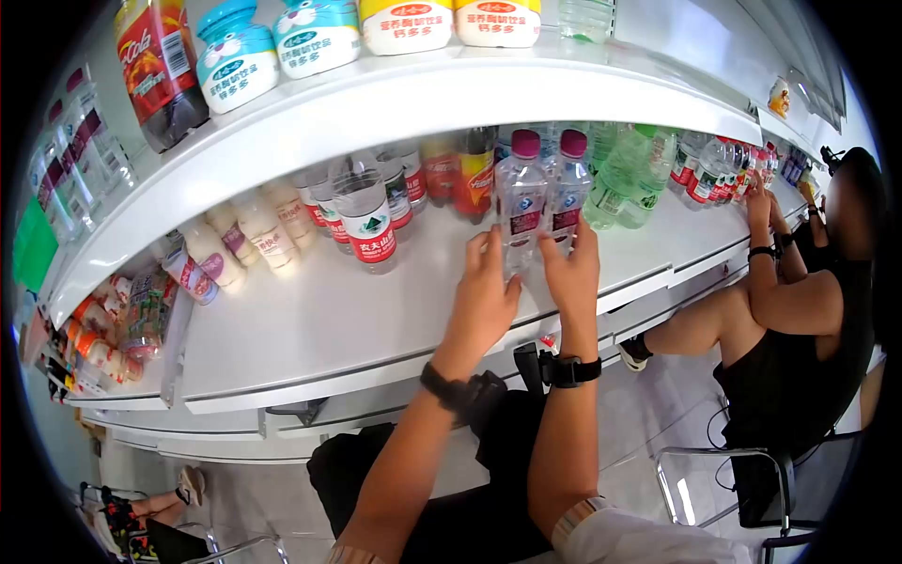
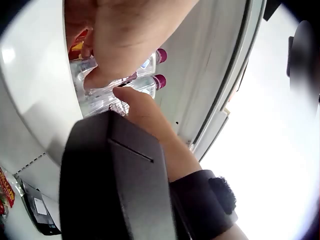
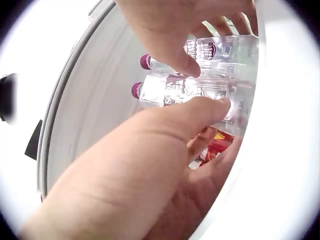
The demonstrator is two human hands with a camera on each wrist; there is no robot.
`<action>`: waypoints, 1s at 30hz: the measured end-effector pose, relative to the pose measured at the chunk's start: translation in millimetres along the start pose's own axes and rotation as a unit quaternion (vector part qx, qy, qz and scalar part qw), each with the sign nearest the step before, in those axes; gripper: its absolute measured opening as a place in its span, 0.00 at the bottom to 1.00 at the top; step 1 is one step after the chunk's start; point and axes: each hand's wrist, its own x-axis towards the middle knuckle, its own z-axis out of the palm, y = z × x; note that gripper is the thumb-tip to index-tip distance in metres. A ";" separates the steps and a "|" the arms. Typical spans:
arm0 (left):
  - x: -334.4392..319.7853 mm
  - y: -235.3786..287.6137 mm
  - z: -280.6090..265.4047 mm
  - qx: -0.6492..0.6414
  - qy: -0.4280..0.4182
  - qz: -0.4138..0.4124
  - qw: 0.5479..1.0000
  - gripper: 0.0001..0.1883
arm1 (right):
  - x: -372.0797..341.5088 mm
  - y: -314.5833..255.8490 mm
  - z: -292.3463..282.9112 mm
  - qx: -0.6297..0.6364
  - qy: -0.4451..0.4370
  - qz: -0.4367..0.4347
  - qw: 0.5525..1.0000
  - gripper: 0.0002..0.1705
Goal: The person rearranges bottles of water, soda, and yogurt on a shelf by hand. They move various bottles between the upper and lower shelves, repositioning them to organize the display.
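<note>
Two clear soda water bottles with purple caps stand upright side by side on the lower shelf. Around the lower part of the left soda water bottle, my left hand has its thumb in front and its fingers on the outer side. My right hand holds the right soda water bottle in the same way from the other side. In the right wrist view, the left thumb lies across the near bottle, and the right thumb overlaps the bottles from above. Some fingers are hidden behind the bottles.
Red-labelled water bottles and milky bottles stand to the left, green bottles to the right. An upper shelf overhangs the bottles. Another person sits at the right, a chair nearby.
</note>
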 end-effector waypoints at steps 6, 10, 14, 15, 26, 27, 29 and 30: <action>19.8 16.4 34.0 -0.029 -0.083 -0.030 0.996 0.38 | 8.3 10.0 -10.4 -0.024 0.091 0.005 0.996 0.36; 20.7 11.8 43.3 -0.035 -0.079 -0.025 0.996 0.38 | 9.1 20.7 -4.9 -0.028 0.119 -0.004 0.993 0.37; 22.7 7.3 27.2 0.023 -0.051 0.036 0.998 0.38 | 3.7 14.5 -4.2 -0.050 0.193 -0.031 0.980 0.32; 24.6 7.3 18.7 0.045 -0.030 0.050 0.997 0.39 | 0.2 6.8 -6.3 -0.057 0.234 -0.050 0.969 0.30; 97.7 -19.5 -39.2 0.043 0.130 0.038 0.990 0.39 | -19.5 -36.5 23.0 0.243 0.008 -0.002 0.970 0.07; 105.2 -16.6 -43.1 0.042 0.130 0.041 0.990 0.39 | -20.2 -33.6 27.0 0.235 -0.048 -0.019 0.971 0.08; 119.7 -6.0 -51.0 0.106 0.118 0.016 0.987 0.47 | -24.2 -30.5 31.7 0.248 -0.074 -0.006 0.966 0.08; 129.6 -5.4 -52.3 0.167 0.129 0.036 0.977 0.44 | -25.5 -29.1 33.9 0.261 -0.103 0.008 0.960 0.08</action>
